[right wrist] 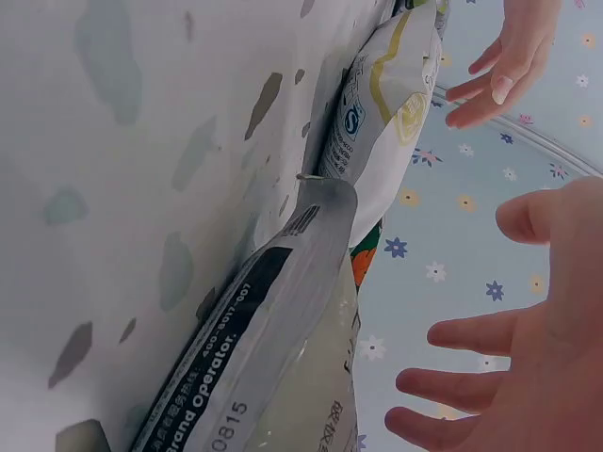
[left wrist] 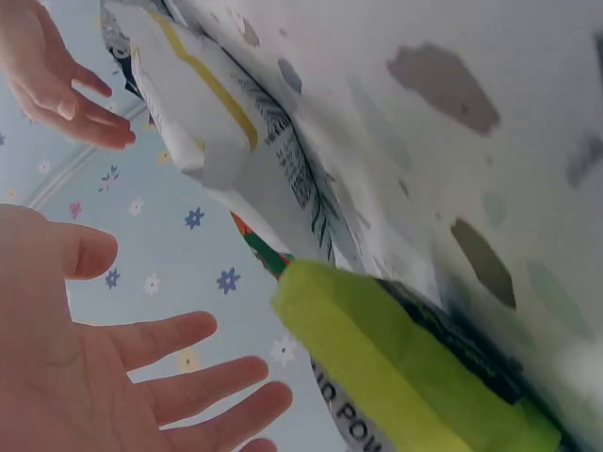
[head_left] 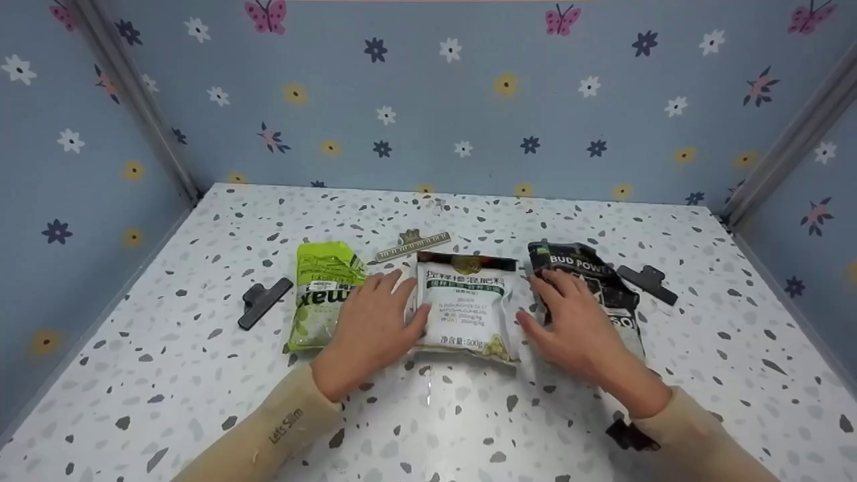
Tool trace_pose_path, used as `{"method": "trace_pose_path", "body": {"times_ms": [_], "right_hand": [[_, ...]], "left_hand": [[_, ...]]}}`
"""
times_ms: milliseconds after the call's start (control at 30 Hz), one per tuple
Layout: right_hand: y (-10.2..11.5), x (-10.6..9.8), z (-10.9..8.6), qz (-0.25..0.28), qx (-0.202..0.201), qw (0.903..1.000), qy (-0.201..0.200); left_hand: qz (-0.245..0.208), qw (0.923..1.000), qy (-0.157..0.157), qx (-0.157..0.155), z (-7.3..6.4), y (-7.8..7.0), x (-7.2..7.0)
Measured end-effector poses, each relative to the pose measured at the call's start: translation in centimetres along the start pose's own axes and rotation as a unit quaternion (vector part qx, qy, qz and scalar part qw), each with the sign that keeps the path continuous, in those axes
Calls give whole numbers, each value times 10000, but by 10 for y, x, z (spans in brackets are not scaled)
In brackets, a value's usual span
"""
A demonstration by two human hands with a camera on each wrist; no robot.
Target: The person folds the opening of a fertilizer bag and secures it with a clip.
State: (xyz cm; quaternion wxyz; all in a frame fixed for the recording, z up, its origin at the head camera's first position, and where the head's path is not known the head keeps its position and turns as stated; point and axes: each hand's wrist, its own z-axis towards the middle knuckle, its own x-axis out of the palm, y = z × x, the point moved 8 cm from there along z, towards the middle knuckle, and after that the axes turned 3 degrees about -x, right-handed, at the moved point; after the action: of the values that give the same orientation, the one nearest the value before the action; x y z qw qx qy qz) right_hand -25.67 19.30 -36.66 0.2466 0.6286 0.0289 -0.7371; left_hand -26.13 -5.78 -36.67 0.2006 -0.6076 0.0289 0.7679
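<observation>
White bag (head_left: 462,311) seems steady on the table (head_left: 462,428), so my left hand (head_left: 371,321) and right hand (head_left: 579,328) hover relaxed, grasping nothing.

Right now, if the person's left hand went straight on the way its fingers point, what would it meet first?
Likely the gold ruler-marked clip: in the head view, the left hand points roughly toward it. Depth is unclear, though, and the hand looks raised, so it might pass over.
</observation>
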Motion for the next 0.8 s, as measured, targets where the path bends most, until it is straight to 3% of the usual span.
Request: {"method": "trace_pose_path", "body": {"times_ms": [200,333,600,800], "right_hand": [[7,-6,6,370,-90,9986,-363],[15,-9,14,490,-196,9974,-499],[25,0,32,978,-86,9944,-379],[34,8,47,1323,15,9910,-211]], "left_hand": [[-194,9996,-155,-149,3,17,-10],[-375,9985,-97,-387,6,33,-17],[-714,9912,333,-1067,14,78,-30],[-1020,9784,733,-1642,16,122,-40]]}}
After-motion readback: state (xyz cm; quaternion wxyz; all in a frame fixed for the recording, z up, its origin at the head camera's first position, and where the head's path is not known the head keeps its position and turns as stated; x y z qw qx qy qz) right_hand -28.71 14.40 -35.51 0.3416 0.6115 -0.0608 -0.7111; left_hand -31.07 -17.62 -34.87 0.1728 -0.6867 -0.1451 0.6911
